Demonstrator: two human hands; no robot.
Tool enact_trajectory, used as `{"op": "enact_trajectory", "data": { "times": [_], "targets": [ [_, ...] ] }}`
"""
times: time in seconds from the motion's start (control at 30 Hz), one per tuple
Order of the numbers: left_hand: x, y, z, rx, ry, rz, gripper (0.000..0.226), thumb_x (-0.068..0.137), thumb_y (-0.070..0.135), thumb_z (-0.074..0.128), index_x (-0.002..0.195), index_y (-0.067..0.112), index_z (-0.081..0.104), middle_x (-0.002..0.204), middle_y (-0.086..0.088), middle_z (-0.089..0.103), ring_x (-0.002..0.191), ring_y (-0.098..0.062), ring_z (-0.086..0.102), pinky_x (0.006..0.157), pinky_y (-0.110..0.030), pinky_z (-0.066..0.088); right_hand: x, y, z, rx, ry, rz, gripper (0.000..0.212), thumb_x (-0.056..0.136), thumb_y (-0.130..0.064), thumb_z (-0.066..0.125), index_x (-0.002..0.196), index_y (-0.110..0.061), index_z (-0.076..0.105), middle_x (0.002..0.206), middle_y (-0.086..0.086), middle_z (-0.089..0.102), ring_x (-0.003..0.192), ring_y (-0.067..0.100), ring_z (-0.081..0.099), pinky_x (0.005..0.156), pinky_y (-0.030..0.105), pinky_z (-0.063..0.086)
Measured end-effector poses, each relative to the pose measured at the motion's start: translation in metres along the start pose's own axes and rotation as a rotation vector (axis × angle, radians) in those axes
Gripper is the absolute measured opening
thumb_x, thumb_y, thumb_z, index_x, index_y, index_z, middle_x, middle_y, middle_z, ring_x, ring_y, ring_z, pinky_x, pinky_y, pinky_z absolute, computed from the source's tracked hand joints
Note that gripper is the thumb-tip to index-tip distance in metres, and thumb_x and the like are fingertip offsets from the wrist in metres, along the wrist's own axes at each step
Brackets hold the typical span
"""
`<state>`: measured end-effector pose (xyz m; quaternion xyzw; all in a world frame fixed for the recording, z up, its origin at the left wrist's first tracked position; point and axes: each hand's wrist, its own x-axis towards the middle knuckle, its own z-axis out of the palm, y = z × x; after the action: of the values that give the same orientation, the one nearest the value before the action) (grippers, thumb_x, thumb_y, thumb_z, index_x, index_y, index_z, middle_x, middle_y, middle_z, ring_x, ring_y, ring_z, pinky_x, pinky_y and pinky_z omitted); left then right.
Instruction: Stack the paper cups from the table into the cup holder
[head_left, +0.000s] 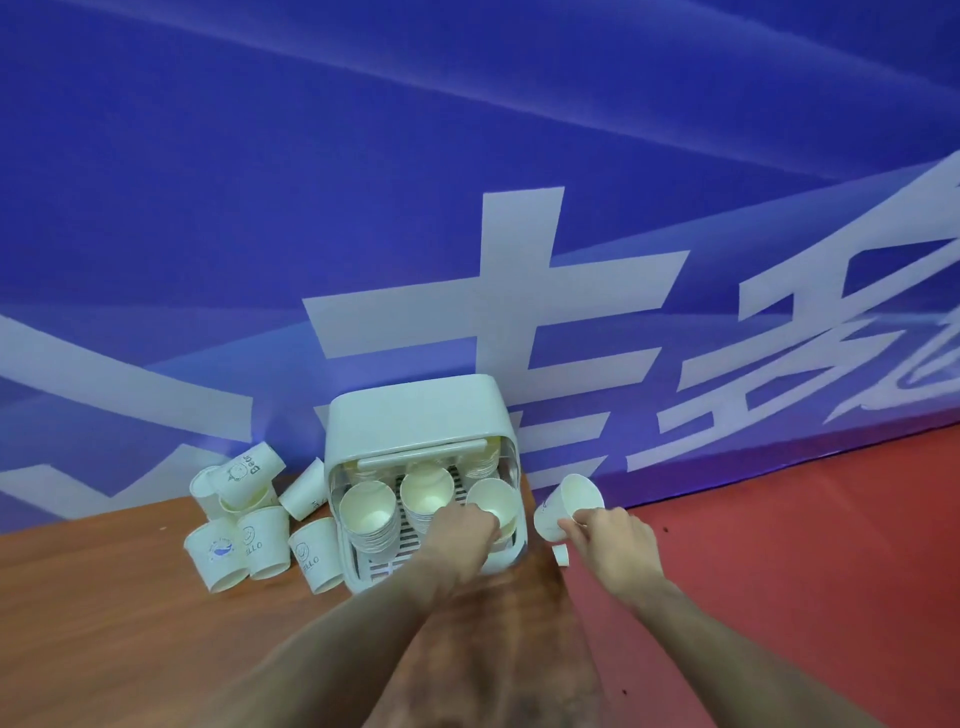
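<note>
— Both hands busy? Left hand (460, 525) grips the rim of a cup stack (493, 501) in the cup holder (415, 415), likely steadying it.

— Yes; right hand (605, 535) pinches a cup (566, 501) beside it, tilted. Three stacks inside; loose cups (244, 540) wait on the table (130, 623).

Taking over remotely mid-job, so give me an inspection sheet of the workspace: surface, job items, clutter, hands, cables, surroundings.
Surface: brown wooden table.
Job's things: white cup holder, lid raised, three cup stacks at its front; loose paper cups piled left of it, some tipped.
Clutter: nothing seen.
Hands: left hand grips the rim of the right stack; right hand holds a tilted single cup beside the holder.
Cables: nothing seen.
Surroundings: blue banner behind, red floor at right.
</note>
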<state>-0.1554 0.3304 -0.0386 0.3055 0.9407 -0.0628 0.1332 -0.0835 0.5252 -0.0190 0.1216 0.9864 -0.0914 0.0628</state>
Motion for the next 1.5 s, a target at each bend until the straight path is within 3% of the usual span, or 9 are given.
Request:
{"op": "enact_trajectory", "data": {
  "times": [0.13, 0.23, 0.47, 0.57, 0.73, 1.0, 1.27, 1.37, 1.5],
  "targets": [
    [0.008, -0.003, 0.009, -0.041, -0.036, -0.031, 0.024, 0.100, 0.025, 0.044, 0.112, 0.012, 0.061, 0.112, -0.013, 0.065, 0.102, -0.033, 0.062, 0.072, -0.034, 0.045, 0.005, -0.002, 0.003, 0.028, 0.070, -0.020, 0.042, 0.097, -0.050, 0.042, 0.068, -0.021, 0.046, 0.061, -0.004, 0.051, 0.060, 0.022, 0.049, 0.059, 0.032, 0.043],
    [0.007, -0.003, 0.009, -0.031, -0.027, -0.016, 0.037, 0.101, 0.041, 0.040, 0.115, 0.012, 0.059, 0.113, -0.013, 0.065, 0.104, -0.032, 0.061, 0.072, -0.033, 0.043, 0.006, -0.006, 0.002, 0.030, 0.115, -0.069, 0.041, 0.098, -0.051, 0.041, 0.069, -0.022, 0.044, 0.067, -0.002, 0.058, 0.064, 0.024, 0.057, 0.059, 0.033, 0.046],
    [-0.013, -0.013, 0.006, -0.003, 0.033, 0.006, 0.048, 0.098, 0.055, 0.037, 0.112, 0.016, 0.062, 0.107, -0.008, 0.068, 0.099, -0.030, 0.064, 0.070, -0.033, 0.042, -0.001, -0.027, -0.004, -0.012, 0.195, -0.223, 0.037, 0.098, -0.050, 0.042, 0.083, -0.024, 0.063, 0.079, -0.001, 0.064, 0.073, 0.028, 0.063, 0.057, 0.033, 0.037],
    [-0.024, -0.024, 0.006, -0.023, 0.043, 0.046, 0.044, 0.096, 0.054, 0.042, 0.121, 0.022, 0.059, 0.106, -0.007, 0.069, 0.099, -0.029, 0.064, 0.076, -0.036, 0.047, -0.005, -0.040, -0.005, -0.070, 0.208, -0.318, 0.035, 0.097, -0.049, 0.045, 0.086, -0.024, 0.066, 0.080, -0.001, 0.065, 0.071, 0.029, 0.064, 0.056, 0.031, 0.030],
    [-0.044, -0.045, 0.008, -0.086, 0.044, 0.095, 0.047, 0.093, 0.055, 0.047, 0.127, 0.024, 0.055, 0.111, -0.006, 0.068, 0.104, -0.028, 0.061, 0.084, -0.038, 0.048, -0.002, -0.058, 0.002, -0.122, 0.189, -0.377, 0.031, 0.094, -0.044, 0.055, 0.080, -0.022, 0.069, 0.072, 0.001, 0.065, 0.062, 0.031, 0.064, 0.053, 0.029, 0.029],
    [-0.057, -0.064, 0.021, -0.148, -0.029, 0.120, 0.045, 0.093, 0.050, 0.050, 0.125, 0.019, 0.058, 0.118, -0.004, 0.064, 0.109, -0.026, 0.059, 0.082, -0.033, 0.042, 0.013, -0.065, 0.018, -0.201, 0.019, -0.336, 0.039, 0.102, -0.046, 0.034, 0.108, -0.023, 0.064, 0.104, 0.001, 0.066, 0.093, 0.030, 0.064, 0.065, 0.032, 0.032],
    [-0.041, -0.073, 0.028, -0.231, -0.093, 0.184, 0.039, 0.090, 0.049, 0.051, 0.109, 0.017, 0.061, 0.109, -0.005, 0.064, 0.097, -0.027, 0.061, 0.075, -0.032, 0.044, 0.031, -0.067, 0.038, -0.149, -0.233, -0.277, 0.030, 0.094, -0.039, 0.048, 0.115, -0.022, 0.061, 0.109, 0.004, 0.067, 0.101, 0.028, 0.063, 0.080, 0.035, 0.047],
    [-0.040, -0.078, 0.029, -0.253, -0.093, 0.199, 0.041, 0.090, 0.052, 0.049, 0.106, 0.016, 0.061, 0.108, -0.007, 0.065, 0.095, -0.029, 0.061, 0.074, -0.033, 0.045, 0.031, -0.067, 0.036, -0.139, -0.204, -0.272, 0.036, 0.092, -0.038, 0.047, 0.125, -0.025, 0.050, 0.108, 0.004, 0.067, 0.100, 0.031, 0.063, 0.078, 0.036, 0.047],
    [-0.054, -0.080, 0.024, -0.239, -0.085, 0.167, 0.044, 0.092, 0.050, 0.052, 0.118, 0.016, 0.062, 0.110, -0.007, 0.066, 0.099, -0.028, 0.061, 0.079, -0.033, 0.046, 0.026, -0.072, 0.025, -0.145, -0.131, -0.264, 0.027, 0.092, -0.040, 0.046, 0.112, -0.024, 0.054, 0.103, -0.001, 0.069, 0.094, 0.027, 0.064, 0.075, 0.035, 0.045]
  ]
}}
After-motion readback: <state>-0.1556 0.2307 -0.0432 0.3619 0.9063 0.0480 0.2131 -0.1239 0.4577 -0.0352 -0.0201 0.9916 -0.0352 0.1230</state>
